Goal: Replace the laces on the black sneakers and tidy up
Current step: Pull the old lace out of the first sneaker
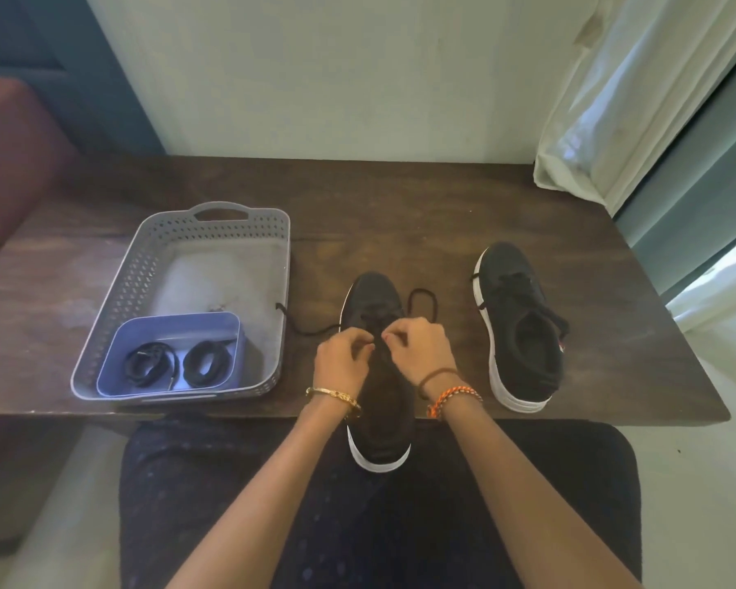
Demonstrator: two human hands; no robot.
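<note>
Now both forearms reach forward from the lap and meet over the near black sneaker with a white sole [379,418], which lies on the front edge of the dark wooden worktop [400,206] with its heel past the edge. The left hand [343,359] has curled fingers and pinches the black lace [311,331] at the eyelets; a gold bangle [334,397] sits on its wrist. The right hand [419,348] is also curled, knuckles up, and pinches the lace just beside the left hand, almost touching it. Orange woven bracelets [453,397] and a dark band are on the right wrist. One loose end of the lace runs left toward the grey perforated plastic basket [145,257], and a loop of it lies on the worktop beside the toe of the shoe.

The second black sneaker with a white sole [521,329] stands to the right, apart from the hands, with its lace in place. Inside the basket, at its near corner, a small blue plastic tray [175,329] holds two coiled black laces [179,363].
</note>
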